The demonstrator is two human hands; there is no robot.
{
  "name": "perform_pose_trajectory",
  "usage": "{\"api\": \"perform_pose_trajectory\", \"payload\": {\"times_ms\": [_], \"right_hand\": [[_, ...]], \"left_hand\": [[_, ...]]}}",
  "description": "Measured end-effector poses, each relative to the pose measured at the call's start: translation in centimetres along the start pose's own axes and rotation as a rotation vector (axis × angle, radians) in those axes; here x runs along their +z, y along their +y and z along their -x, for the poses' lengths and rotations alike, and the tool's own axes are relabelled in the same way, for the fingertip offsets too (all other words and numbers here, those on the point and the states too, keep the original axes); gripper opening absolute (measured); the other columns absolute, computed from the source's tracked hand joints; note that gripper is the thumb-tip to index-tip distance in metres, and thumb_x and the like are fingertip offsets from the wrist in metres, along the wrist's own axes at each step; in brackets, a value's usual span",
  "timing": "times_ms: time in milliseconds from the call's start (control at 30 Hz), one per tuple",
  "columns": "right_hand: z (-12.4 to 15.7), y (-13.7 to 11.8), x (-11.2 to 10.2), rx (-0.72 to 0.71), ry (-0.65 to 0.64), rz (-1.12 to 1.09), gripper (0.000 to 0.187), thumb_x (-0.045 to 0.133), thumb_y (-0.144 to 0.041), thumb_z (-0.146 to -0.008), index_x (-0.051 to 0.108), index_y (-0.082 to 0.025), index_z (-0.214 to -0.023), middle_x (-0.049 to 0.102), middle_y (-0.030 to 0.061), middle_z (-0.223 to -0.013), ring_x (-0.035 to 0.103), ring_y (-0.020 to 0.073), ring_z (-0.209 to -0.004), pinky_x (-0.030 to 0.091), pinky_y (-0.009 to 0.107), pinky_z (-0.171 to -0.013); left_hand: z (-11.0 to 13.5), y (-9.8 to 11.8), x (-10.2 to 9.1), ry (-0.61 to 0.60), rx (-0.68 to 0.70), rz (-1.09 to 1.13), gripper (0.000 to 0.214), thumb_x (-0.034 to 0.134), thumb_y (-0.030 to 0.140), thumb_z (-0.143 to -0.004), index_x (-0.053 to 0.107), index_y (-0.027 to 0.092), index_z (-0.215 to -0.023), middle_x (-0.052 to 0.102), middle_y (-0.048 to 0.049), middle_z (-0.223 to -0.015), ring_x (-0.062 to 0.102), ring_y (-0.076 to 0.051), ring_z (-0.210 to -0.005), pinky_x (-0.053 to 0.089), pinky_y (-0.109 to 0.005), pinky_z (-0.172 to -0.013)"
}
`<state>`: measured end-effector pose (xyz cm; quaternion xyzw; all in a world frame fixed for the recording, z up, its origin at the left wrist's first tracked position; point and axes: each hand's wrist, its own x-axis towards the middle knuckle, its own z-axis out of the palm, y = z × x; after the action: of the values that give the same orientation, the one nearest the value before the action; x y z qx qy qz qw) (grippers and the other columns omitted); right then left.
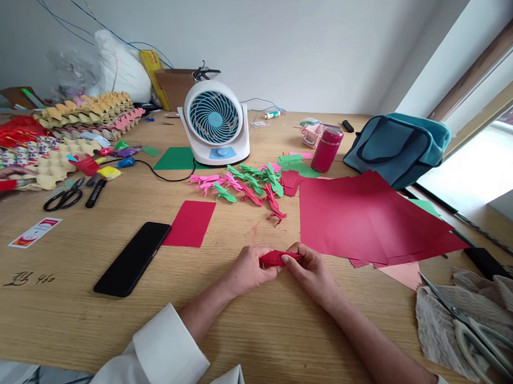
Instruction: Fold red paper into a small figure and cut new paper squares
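Note:
My left hand (249, 268) and my right hand (311, 271) meet just above the wooden table (82, 320), near its front edge. Both pinch a small folded piece of red paper (279, 258), narrow and pointed, held level between the fingertips. Just beyond the hands lies a scatter of finished folded paper figures (243, 185) in pink, green and red. A stack of large red paper sheets (367, 221) lies to the right of my right hand. A smaller red paper rectangle (190, 223) lies to the upper left of my left hand.
A black phone (132, 258) lies left of the hands. A white desk fan (215, 124) stands behind, with a red bottle (326, 150) and a teal bag (396, 145) to its right. Black scissors (65, 196) and markers lie left; big scissors (468, 329) rest on a cloth at right.

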<state>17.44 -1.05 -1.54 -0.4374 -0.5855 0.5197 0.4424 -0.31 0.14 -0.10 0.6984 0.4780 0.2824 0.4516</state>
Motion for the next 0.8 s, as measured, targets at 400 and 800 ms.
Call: {"api": "perform_pose_trajectory", "payload": {"times_ms": [400, 800], "right_hand": [[-0.70, -0.29, -0.07, 0.116, 0.127, -0.204, 0.041, 0.075, -0.054, -0.072, 0.057, -0.019, -0.084, 0.056, -0.0029, -0.068, 0.047, 0.0106, -0.056, 0.039, 0.025, -0.054], [0.06, -0.07, -0.27, -0.012, 0.010, 0.152, 0.027, 0.056, -0.046, -0.091, 0.055, -0.020, -0.084, 0.054, -0.0019, -0.070, 0.050, 0.0124, -0.061, 0.039, 0.025, -0.057]], "left_hand": [[0.43, 0.70, -0.50, 0.258, 0.576, -0.490, 0.039, 0.073, 0.022, -0.079, 0.056, 0.019, -0.114, 0.061, -0.0094, -0.117, 0.053, -0.024, -0.112, 0.041, -0.040, -0.099], [0.48, -0.02, -0.29, 0.208, 0.724, -0.762, 0.011, 0.052, 0.010, -0.089, 0.060, 0.018, -0.087, 0.069, -0.0047, -0.101, 0.062, -0.018, -0.093, 0.047, -0.035, -0.085]]}}
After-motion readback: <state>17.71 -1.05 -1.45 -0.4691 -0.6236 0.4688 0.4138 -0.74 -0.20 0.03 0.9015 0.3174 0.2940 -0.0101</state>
